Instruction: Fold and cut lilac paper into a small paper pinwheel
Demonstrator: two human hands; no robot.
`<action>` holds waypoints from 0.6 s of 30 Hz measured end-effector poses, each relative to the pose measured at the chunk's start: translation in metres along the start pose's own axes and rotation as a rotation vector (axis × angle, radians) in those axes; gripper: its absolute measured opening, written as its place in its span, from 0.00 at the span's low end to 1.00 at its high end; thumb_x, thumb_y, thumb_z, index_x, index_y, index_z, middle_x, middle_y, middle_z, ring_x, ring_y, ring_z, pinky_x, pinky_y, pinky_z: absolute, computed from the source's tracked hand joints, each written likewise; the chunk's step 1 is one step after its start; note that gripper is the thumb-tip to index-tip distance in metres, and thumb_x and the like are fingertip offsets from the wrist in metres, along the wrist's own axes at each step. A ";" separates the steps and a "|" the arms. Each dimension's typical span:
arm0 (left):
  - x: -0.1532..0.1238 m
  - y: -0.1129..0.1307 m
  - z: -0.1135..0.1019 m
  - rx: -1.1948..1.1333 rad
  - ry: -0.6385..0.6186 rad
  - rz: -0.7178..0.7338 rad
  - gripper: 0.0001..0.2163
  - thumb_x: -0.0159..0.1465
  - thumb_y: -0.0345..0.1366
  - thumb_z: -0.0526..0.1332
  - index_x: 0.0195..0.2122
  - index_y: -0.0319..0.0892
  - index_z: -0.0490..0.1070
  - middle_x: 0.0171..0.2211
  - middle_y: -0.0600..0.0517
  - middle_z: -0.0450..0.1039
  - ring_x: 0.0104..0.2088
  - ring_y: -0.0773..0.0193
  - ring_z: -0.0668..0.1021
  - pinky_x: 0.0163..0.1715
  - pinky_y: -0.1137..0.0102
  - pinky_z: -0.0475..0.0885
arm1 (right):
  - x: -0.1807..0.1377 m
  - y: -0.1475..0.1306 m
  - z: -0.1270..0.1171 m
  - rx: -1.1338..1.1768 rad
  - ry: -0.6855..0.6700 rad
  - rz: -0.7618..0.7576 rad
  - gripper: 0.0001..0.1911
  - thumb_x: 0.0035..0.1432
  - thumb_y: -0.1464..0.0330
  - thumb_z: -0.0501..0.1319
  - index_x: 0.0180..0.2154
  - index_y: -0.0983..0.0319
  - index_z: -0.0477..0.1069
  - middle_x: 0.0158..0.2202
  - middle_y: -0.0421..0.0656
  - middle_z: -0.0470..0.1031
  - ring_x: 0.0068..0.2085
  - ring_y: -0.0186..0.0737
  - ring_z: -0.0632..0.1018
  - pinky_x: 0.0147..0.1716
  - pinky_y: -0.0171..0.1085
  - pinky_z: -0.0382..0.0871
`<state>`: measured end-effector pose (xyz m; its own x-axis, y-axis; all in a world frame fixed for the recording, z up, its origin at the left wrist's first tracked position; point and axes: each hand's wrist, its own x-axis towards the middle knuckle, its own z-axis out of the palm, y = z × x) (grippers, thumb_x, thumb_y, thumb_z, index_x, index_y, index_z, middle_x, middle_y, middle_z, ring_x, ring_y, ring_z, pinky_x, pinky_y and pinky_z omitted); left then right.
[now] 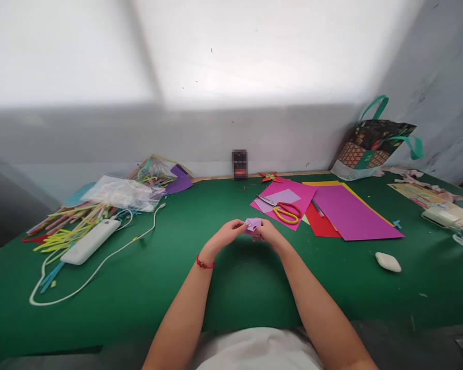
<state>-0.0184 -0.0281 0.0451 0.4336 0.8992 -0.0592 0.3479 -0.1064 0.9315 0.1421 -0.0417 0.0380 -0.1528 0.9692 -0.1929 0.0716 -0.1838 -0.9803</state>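
Observation:
A small folded piece of light purple paper (253,224) is held between both hands above the green table. My left hand (231,232) pinches its left side, with a red bracelet on that wrist. At the right side, my right hand (269,232) grips the same paper, its fingers partly hidden beneath it. Just beyond the hands lie scissors (287,211) with red and yellow handles, on pink paper (289,186) and a lilac sheet (282,197).
Purple sheets (357,213), a red sheet (320,223) and a pen (317,207) lie to the right. A white case (388,262) sits nearer. Paper strips (67,228), a white power bank (90,241) and its cable are left. A bag (370,149) stands at back right.

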 end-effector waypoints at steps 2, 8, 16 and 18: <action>-0.001 0.001 -0.004 -0.048 -0.050 0.031 0.16 0.54 0.45 0.60 0.37 0.39 0.73 0.38 0.49 0.74 0.38 0.61 0.73 0.39 0.71 0.65 | 0.000 -0.001 0.000 0.037 0.004 0.005 0.10 0.35 0.71 0.60 0.27 0.62 0.68 0.17 0.35 0.66 0.19 0.32 0.68 0.15 0.30 0.46; -0.005 0.004 -0.012 -0.125 -0.082 0.030 0.16 0.52 0.43 0.63 0.38 0.39 0.74 0.39 0.47 0.75 0.38 0.60 0.75 0.37 0.70 0.68 | 0.001 0.003 0.004 0.038 -0.045 -0.070 0.15 0.37 0.65 0.66 0.30 0.63 0.70 0.20 0.37 0.70 0.20 0.31 0.68 0.16 0.30 0.50; -0.007 0.008 -0.018 -0.178 0.020 0.005 0.15 0.53 0.45 0.62 0.34 0.37 0.74 0.33 0.48 0.75 0.33 0.63 0.75 0.36 0.70 0.69 | -0.006 -0.003 -0.009 0.017 -0.202 -0.085 0.19 0.46 0.59 0.64 0.39 0.62 0.71 0.32 0.43 0.73 0.31 0.35 0.72 0.23 0.31 0.62; -0.007 0.009 -0.018 -0.190 0.020 -0.021 0.16 0.52 0.45 0.63 0.34 0.37 0.74 0.30 0.48 0.75 0.31 0.63 0.75 0.35 0.69 0.69 | -0.006 -0.002 -0.010 0.016 -0.164 -0.091 0.19 0.45 0.59 0.64 0.37 0.63 0.71 0.30 0.43 0.73 0.30 0.35 0.72 0.23 0.31 0.62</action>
<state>-0.0337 -0.0278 0.0603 0.4105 0.9088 -0.0743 0.1928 -0.0069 0.9812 0.1525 -0.0450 0.0417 -0.3166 0.9426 -0.1063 0.0346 -0.1005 -0.9943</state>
